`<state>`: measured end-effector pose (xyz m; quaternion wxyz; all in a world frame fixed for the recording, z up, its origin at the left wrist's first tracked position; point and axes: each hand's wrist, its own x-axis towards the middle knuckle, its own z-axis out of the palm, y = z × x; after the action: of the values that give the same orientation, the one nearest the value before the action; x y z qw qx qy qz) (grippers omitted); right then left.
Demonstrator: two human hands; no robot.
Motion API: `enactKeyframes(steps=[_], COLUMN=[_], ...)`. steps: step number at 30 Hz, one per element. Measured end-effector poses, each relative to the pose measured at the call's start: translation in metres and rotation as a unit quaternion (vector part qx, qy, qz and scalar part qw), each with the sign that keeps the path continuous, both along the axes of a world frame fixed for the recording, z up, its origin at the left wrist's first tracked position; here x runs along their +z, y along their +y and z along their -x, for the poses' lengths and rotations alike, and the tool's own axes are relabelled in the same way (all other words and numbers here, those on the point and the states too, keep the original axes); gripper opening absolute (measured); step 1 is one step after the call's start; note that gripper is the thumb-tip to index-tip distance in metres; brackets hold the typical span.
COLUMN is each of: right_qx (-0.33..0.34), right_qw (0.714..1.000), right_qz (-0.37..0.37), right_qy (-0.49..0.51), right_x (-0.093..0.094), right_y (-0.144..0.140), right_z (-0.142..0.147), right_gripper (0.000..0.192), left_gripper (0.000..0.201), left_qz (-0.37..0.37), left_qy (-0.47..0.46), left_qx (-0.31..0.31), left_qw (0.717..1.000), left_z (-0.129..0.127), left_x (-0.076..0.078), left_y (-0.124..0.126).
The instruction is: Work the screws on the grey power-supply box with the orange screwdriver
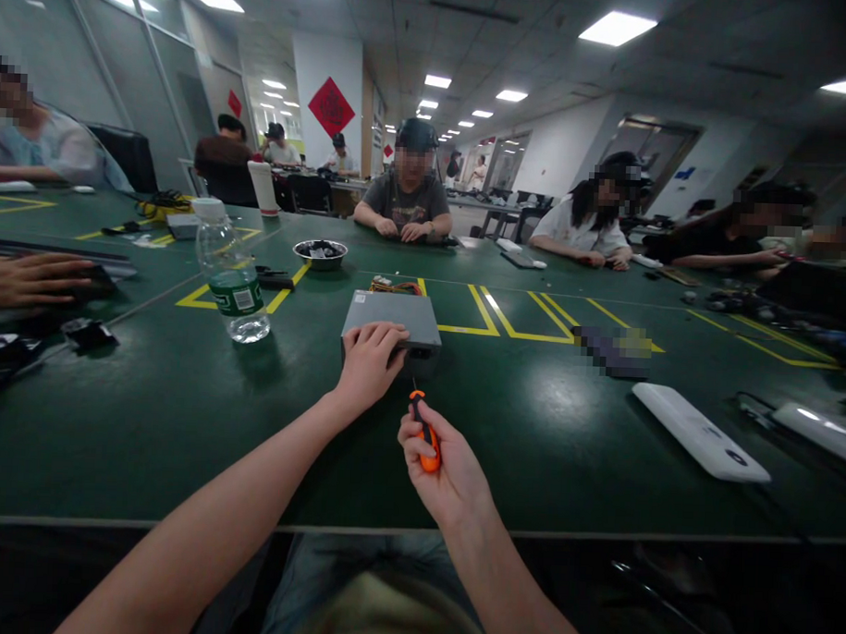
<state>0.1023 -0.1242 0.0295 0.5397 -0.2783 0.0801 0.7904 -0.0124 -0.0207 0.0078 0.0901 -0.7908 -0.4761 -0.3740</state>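
Note:
A grey metal power supply unit (pixel 392 311) sits on the green table in front of me, with a socket on its near face and a bundle of coloured wires (pixel 396 286) at its far side. My left hand (pixel 372 357) grips it at the near left, fingers over the top and thumb toward the front edge. Closer to me, my right hand (pixel 436 456) is closed around an orange and black screwdriver (pixel 428 437). Its thin shaft points up and away toward the unit's near face; whether the tip touches the unit I cannot tell.
Left of the unit stands a water bottle (pixel 234 278), with a metal bowl (pixel 320 251) of small parts behind it. A white power bank-like device (pixel 700 430) and a dark phone-like object (pixel 612 349) lie to the right. Another person's hand (pixel 32 281) is at far left; several people sit around.

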Motion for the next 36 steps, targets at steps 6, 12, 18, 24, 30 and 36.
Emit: enactKeyframes(steps=[6, 12, 18, 24, 30, 36], right_qx=[0.040, 0.049, 0.045, 0.055, 0.066, 0.035], right_qw=[0.998, 0.998, 0.993, 0.993, 0.993, 0.995], right_qz=[0.006, -0.014, -0.021, -0.040, -0.055, -0.089], right_qy=[0.042, 0.025, 0.106, 0.097, 0.080, 0.019], right_x=[-0.003, -0.004, -0.007, -0.006, -0.003, -0.016], right_y=[0.001, 0.001, 0.003, 0.007, 0.001, -0.011], right_z=[-0.001, 0.002, -0.004, 0.000, 0.001, -0.025], right_gripper=[0.020, 0.021, 0.018, 0.025, 0.026, 0.028], left_gripper=[0.019, 0.019, 0.020, 0.018, 0.018, 0.021], left_qz=[-0.001, 0.000, -0.003, -0.005, -0.010, 0.000], left_qy=[-0.001, 0.000, 0.002, 0.008, 0.015, 0.021], left_qx=[-0.002, 0.003, 0.000, -0.003, 0.000, 0.002], left_qw=[1.000, 1.000, 1.000, 1.000, 1.000, 1.000], left_z=[0.000, 0.001, 0.001, 0.001, 0.001, 0.002], left_x=[0.000, 0.000, 0.000, 0.000, 0.000, 0.000], left_y=[0.000, 0.000, 0.000, 0.000, 0.000, -0.001])
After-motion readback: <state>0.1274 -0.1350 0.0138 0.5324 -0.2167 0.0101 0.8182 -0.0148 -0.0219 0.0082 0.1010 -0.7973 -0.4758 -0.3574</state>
